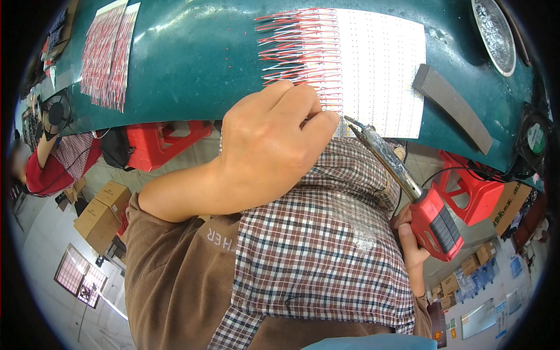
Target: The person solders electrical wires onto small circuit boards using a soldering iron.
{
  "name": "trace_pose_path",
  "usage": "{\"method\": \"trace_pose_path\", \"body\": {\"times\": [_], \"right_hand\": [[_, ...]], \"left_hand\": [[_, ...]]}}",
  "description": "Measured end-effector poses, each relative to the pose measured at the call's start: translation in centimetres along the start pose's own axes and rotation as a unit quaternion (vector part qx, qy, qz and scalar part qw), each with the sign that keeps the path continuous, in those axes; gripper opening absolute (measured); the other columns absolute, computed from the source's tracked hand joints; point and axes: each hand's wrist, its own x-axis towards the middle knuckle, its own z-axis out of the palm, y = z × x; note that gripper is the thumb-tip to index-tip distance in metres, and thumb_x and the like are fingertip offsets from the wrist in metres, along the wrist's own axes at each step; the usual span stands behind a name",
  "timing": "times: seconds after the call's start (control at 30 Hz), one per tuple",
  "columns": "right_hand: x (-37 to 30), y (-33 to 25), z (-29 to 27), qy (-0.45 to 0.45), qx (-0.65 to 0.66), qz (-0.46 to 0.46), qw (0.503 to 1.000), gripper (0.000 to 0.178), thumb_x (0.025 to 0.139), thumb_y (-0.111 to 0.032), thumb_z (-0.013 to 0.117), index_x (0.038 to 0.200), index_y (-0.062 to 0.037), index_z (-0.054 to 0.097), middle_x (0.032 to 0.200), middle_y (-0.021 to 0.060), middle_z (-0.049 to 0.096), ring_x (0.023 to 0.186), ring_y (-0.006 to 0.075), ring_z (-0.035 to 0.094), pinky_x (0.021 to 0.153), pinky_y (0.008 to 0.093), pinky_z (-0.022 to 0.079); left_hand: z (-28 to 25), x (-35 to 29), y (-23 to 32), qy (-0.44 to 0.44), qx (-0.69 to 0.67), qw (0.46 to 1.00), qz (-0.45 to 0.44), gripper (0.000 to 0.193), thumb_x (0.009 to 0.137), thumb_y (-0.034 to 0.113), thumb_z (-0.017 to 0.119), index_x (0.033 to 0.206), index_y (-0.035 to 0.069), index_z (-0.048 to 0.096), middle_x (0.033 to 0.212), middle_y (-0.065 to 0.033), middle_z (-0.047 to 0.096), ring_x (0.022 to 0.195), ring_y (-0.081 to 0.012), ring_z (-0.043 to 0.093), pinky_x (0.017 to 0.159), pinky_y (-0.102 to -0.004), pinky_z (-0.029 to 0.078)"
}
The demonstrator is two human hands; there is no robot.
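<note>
A white panel of small circuit boards (382, 70) lies on the green tabletop, with rows of tiny dark marks. Red and white wires (297, 49) stick out from its left side. Over the near end of these wires, my left hand (271, 140) is closed, thumb and forefinger pinched beside the panel; what they hold is hidden. My right hand (411, 239) grips a red-handled soldering iron (402, 178). Its tip points up and left, close to my left thumb at the panel's near edge; whether it touches the panel I cannot tell.
A dark grey curved bar (452, 108) lies right of the panel, below a round metal dish (494, 35). Finished-looking wired strips (108, 55) rest at the far left. Red stools (166, 143) stand under the table's edge. A person in red sleeves (64, 160) sits at left.
</note>
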Motion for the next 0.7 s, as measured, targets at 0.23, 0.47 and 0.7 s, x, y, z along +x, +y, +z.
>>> {"method": "trace_pose_path", "body": {"times": [0.23, 0.47, 0.7], "right_hand": [[-0.1, -0.3, 0.7, -0.002, 0.022, 0.027, 0.999, 0.015, 0.08, -0.007, 0.06, 0.087, 0.0016, 0.05, 0.074, 0.0076, 0.049, 0.066, 0.016, 0.047, 0.061, 0.0273, 0.039], [-0.5, -0.4, 0.2, -0.004, 0.081, 0.027, 0.996, 0.017, 0.078, 0.002, 0.058, 0.095, 0.0052, 0.058, 0.081, 0.0079, 0.058, 0.072, 0.0162, 0.055, 0.069, 0.03, 0.047], [0.3, -1.4, 0.5, -0.009, 0.051, 0.005, 0.999, 0.017, 0.084, -0.006, 0.057, 0.097, 0.0035, 0.056, 0.079, 0.0056, 0.056, 0.072, 0.015, 0.052, 0.07, 0.0295, 0.044]], "left_hand": [[0.1, 0.1, 0.2, 0.006, 0.003, 1.0, -0.002, 0.024, 0.058, -0.001, 0.072, 0.08, 0.006, 0.066, 0.066, -0.0022, 0.05, 0.056, -0.0169, 0.049, 0.045, -0.0277, 0.038], [0.1, 0.0, 0.2, 0.004, 0.005, 1.0, -0.003, 0.025, 0.057, -0.001, 0.072, 0.08, 0.006, 0.066, 0.066, -0.0024, 0.05, 0.056, -0.0174, 0.05, 0.046, -0.0279, 0.039], [0.0, 0.0, 0.0, 0.003, 0.005, 1.0, 0.0, 0.025, 0.057, -0.001, 0.073, 0.079, 0.006, 0.066, 0.066, -0.0023, 0.05, 0.057, -0.0172, 0.05, 0.046, -0.0276, 0.04]]}}
